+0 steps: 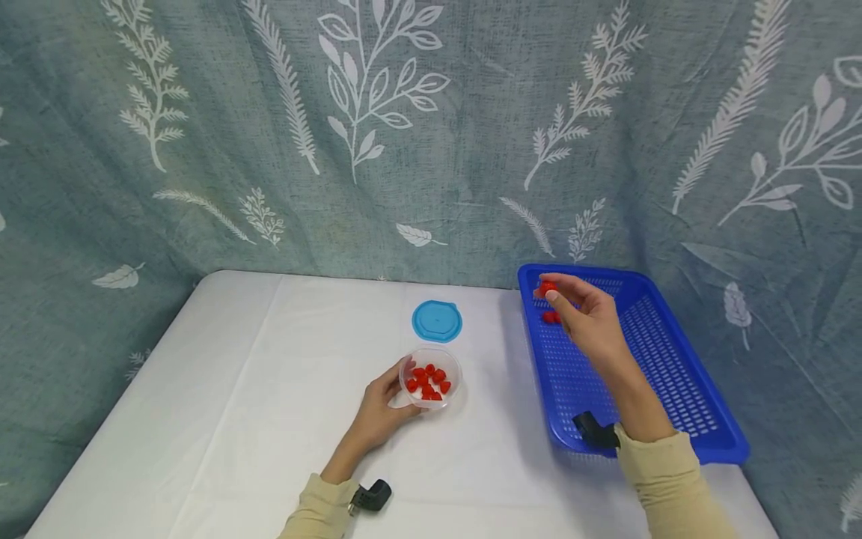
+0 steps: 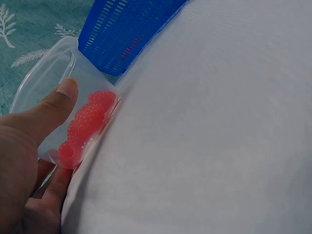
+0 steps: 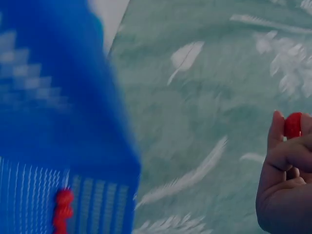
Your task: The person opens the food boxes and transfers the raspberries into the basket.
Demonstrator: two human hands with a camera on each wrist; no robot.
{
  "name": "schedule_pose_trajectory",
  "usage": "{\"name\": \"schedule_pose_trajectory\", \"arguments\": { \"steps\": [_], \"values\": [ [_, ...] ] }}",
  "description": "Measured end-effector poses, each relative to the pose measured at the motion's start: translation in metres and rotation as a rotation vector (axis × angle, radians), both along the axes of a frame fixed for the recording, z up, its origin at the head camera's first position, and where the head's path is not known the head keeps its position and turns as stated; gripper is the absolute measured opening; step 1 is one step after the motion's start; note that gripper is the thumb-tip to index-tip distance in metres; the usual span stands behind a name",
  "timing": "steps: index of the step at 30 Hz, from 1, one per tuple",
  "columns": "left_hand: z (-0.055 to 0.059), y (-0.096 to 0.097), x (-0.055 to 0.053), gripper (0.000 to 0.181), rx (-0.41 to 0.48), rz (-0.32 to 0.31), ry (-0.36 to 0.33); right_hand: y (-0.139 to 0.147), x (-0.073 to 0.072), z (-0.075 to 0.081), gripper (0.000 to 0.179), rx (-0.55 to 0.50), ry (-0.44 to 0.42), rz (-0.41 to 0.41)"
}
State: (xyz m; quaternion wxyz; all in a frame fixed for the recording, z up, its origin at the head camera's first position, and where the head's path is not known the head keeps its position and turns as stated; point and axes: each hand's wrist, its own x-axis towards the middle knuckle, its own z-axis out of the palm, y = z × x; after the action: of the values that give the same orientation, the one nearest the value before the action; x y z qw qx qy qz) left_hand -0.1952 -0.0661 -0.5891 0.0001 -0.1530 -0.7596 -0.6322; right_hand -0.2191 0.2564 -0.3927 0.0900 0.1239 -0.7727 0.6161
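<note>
My left hand (image 1: 382, 408) grips a clear plastic cup (image 1: 450, 358) at its side, thumb on the near wall. Several red raspberries (image 1: 428, 382) lie in the bottom of the cup; the left wrist view shows their bumpy skin (image 2: 87, 119) through the wall. Over the far left part of a blue basket (image 1: 680, 359), my right hand (image 1: 592, 318) pinches one raspberry (image 3: 292, 125) between thumb and fingertips. Below that hand, more red raspberries (image 1: 551, 317) lie on the basket floor, partly hidden by the hand.
A round blue lid (image 1: 437, 321) lies flat on the white tablecloth (image 1: 289, 359), just beyond the cup. The basket's raised rim (image 1: 532, 359) stands at the table's right side. A green leaf-patterned curtain (image 1: 471, 187) hangs behind the table.
</note>
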Motion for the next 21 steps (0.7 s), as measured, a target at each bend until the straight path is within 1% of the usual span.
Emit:
{"name": "schedule_pose_trajectory", "arguments": {
  "steps": [3,6,10,13,17,21],
  "values": [
    [0.001,0.0,0.0,0.086,-0.008,0.005,0.002,0.016,-0.019,-0.006,0.03,0.022,0.002,-0.086],
    [0.002,0.0,0.0,0.086,-0.006,0.004,0.001,0.032,-0.038,-0.013,0.032,0.05,-0.043,-0.187],
    [0.001,0.0,0.0,0.086,-0.003,0.005,0.0,0.055,-0.061,-0.028,0.039,0.012,-0.088,-0.284],
    [0.001,0.0,0.0,0.086,-0.005,0.008,-0.007,0.071,-0.076,-0.041,0.041,0.011,-0.081,-0.346],
    [0.003,0.0,-0.001,0.087,-0.012,0.009,-0.01,0.089,-0.09,-0.058,0.04,0.076,-0.061,-0.429],
    [0.004,0.0,-0.002,0.087,-0.021,0.01,-0.012,0.103,-0.096,-0.073,0.04,0.204,-0.078,-0.512]
  ]
}}
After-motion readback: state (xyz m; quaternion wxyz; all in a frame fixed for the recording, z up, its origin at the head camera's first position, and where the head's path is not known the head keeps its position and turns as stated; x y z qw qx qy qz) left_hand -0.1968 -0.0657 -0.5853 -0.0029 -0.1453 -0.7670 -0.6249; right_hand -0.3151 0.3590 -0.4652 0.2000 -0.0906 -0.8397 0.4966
